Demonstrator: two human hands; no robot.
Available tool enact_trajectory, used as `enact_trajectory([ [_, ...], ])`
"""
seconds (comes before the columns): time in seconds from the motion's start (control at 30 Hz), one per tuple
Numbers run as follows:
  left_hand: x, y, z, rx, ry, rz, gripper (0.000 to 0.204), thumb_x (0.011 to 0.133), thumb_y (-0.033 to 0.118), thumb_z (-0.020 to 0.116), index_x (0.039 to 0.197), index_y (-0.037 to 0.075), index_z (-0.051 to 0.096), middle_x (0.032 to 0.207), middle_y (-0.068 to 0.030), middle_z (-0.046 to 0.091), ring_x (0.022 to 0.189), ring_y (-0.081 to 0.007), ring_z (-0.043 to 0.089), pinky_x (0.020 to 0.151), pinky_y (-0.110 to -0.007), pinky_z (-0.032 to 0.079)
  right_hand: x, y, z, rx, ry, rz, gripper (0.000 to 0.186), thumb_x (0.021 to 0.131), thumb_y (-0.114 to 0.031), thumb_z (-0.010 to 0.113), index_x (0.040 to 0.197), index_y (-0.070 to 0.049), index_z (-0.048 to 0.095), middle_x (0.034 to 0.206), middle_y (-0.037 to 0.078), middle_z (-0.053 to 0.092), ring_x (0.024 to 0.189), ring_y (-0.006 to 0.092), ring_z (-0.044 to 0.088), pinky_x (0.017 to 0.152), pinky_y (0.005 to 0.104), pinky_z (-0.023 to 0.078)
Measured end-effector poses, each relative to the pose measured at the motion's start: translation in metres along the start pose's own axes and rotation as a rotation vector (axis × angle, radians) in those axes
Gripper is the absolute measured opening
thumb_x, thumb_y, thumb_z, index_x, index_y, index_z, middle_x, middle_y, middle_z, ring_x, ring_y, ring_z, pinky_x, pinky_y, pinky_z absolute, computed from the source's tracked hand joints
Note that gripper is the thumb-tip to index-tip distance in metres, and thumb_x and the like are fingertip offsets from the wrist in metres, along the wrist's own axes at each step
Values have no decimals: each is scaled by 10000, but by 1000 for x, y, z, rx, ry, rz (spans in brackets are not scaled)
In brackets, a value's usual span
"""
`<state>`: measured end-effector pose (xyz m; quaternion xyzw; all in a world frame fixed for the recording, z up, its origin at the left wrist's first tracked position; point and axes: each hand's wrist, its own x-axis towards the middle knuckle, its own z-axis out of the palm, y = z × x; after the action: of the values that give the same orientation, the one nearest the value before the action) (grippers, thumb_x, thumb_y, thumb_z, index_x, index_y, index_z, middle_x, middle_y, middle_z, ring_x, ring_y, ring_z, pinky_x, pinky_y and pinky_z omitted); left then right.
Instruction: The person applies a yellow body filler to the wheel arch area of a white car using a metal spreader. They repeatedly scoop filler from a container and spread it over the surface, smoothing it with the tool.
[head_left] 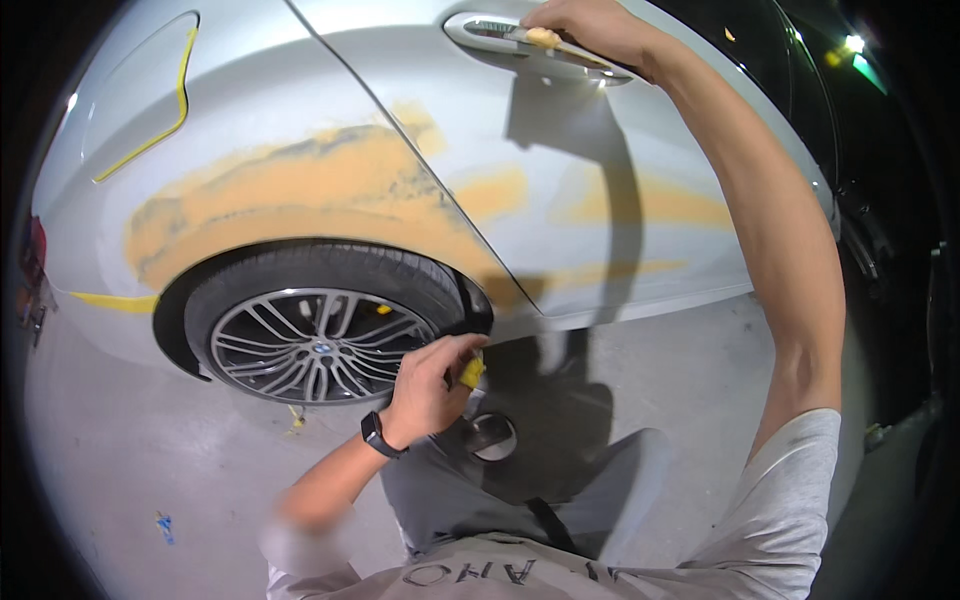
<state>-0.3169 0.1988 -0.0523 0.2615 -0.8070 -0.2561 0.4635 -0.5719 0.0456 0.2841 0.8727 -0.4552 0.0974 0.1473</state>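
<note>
My right hand (pixel 605 30) reaches up to the door handle (pixel 590 58) of a silver car, its fingers closed around the handle. Lower down, my left hand (pixel 428 385), with a black watch on the wrist, is closed in front of the rear wheel (pixel 322 345). A small crumpled yellow piece, perhaps masking tape (pixel 472 372), shows at its fingers. Above the wheel, the fender carries a wide sanded orange filler patch (pixel 300 195) with grey streaks. More orange patches (pixel 655 200) lie on the door (pixel 490 130).
Yellow tape (pixel 184 95) edges the fuel flap, and another yellow strip (pixel 115 301) marks the bumper. A small blue item (pixel 164 527) lies on the grey floor (pixel 230 480). Near my legs is a round dark thing (pixel 492 437). Bright lights (pixel 854 44) shine at the upper right.
</note>
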Motion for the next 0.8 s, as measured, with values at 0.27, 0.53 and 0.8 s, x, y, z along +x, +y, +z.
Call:
enact_trajectory([
  [0.27, 0, -15, 11, -246, 235, -85, 373, 899, -96, 581, 1231, 20, 705, 994, -112, 713, 886, -199, 707, 781, -284, 531, -81, -8, -19, 526, 162, 85, 277, 1043, -139, 571, 791, -26, 571, 767, 41, 503, 725, 152, 485, 683, 297, 420],
  [0.53, 60, -8, 71, -619, 480, -43, 440, 951, -9, 539, 1384, -30, 611, 1355, -190, 616, 1272, -308, 595, 1087, -347, 448, -150, -62, -61, 900, -26, 144, 545, 1045, -416, 520, 639, -64, 422, 634, 25, 400, 432, 69, 271, 456, 271, 175],
  [0.8, 92, 37, 83, -613, 509, 108, 609, 856, -20, 539, 1464, -14, 564, 1467, -280, 523, 1313, -461, 566, 1140, -462, 440, -204, -78, -85, 1064, 48, 179, 491, 1015, -369, 594, 648, -56, 507, 640, 77, 522, 352, 45, 339, 354, 227, 215],
])
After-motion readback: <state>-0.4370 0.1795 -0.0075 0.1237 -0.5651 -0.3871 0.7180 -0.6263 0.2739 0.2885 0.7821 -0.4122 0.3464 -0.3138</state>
